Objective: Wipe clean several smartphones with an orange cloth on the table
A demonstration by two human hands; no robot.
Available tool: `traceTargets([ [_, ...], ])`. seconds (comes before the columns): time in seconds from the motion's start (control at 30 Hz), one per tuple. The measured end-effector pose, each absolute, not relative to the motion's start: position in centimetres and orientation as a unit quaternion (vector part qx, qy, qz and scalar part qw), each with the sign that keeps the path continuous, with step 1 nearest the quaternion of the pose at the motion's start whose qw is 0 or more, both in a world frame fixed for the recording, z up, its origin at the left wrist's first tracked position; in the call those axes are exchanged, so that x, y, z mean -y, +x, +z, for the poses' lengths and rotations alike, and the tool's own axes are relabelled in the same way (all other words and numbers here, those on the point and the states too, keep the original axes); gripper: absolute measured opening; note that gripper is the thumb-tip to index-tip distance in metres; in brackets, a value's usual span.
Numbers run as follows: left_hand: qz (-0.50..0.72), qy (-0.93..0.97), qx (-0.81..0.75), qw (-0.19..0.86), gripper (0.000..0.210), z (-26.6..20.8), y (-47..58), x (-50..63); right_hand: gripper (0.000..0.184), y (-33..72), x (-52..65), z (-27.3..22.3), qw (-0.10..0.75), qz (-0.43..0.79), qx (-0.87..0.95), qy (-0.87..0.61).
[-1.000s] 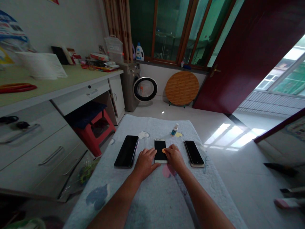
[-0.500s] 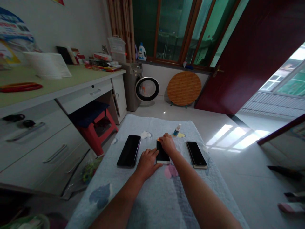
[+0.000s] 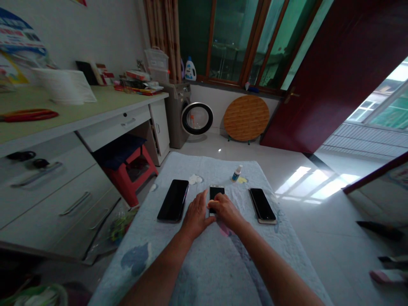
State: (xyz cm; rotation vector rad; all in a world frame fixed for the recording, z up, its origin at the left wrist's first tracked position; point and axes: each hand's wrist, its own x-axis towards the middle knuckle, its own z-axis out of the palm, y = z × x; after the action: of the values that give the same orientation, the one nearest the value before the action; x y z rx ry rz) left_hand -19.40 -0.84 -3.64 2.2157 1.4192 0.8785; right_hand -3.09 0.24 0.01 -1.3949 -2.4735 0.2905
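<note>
A white-edged smartphone [image 3: 217, 188] with a dark screen lies face up on the cloth-covered table [image 3: 204, 263]. My left hand [image 3: 196, 214] rests along its left side, fingers stretched out and thumb spread toward the bottom edge. Over the lower part of the screen, my right hand [image 3: 225, 209] is closed, pinching a small orange thing [image 3: 209, 204] mostly hidden by the fingers. To the left lies a larger black phone [image 3: 174, 200], to the right another dark phone [image 3: 262, 205]. Beyond the middle phone stands a small white-capped bottle [image 3: 236, 174] with a blue label.
A desk [image 3: 111, 102] with drawers runs along the left, a red stool [image 3: 135, 174] under it. Farther back are a washing machine [image 3: 176, 114] with its door ajar and a round wooden board [image 3: 246, 118] against the wall. A dark red door [image 3: 321, 85] stands at right.
My right hand has slid from the top of the middle phone down toward its lower part, uncovering the top edge. My left hand has shifted slightly, its fingers now beside the screen.
</note>
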Motion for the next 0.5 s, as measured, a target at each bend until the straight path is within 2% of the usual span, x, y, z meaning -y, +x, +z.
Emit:
traceTargets([
  [0.1,0.280,0.796,-0.508,0.171,0.089,-3.3,-19.5,0.7,0.012,-2.8,1.7,0.6,0.136,0.105,0.872,-0.459],
  [0.3,0.192,0.834,-0.490,0.165,0.056,-2.2,-19.6,0.6,0.015,-2.4,2.6,0.8,0.151,0.119,0.865,-0.464],
  [0.5,0.193,0.829,-0.498,0.165,0.060,-2.2,-19.5,0.6,0.021,-2.4,-1.1,-0.3,0.174,0.104,0.826,-0.526],
])
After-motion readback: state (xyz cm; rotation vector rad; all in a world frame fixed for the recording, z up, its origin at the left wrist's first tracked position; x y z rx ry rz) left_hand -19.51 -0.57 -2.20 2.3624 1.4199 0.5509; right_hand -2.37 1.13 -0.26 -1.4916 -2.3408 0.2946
